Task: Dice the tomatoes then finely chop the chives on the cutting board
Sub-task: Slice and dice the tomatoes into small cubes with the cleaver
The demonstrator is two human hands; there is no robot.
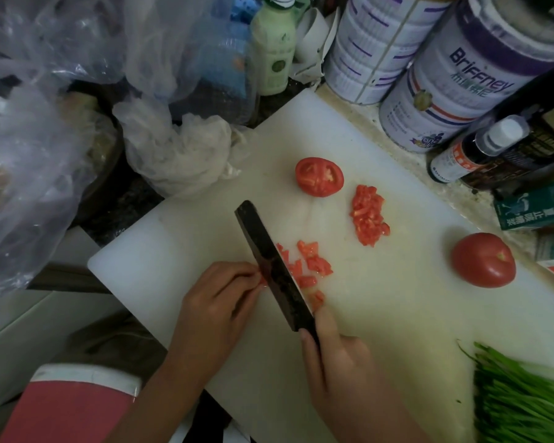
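Right hand (336,356) wrapped round the handle of the knife (269,263), blade edge down among fresh dice (314,263) on the cutting board (173,251). Left hand (218,302) with fingers (245,275) curled, pinching a tomato piece (262,280) against the blade. Farther back, a diced pile (368,215) and a cut half (319,176); a whole tomato (483,259) right; chives (518,398) at the near right corner.

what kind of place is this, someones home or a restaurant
Most likely a cramped home kitchen counter: a white cutting board with diced tomato and a knife in use, and household tins and a sauce bottle crowded along the back.
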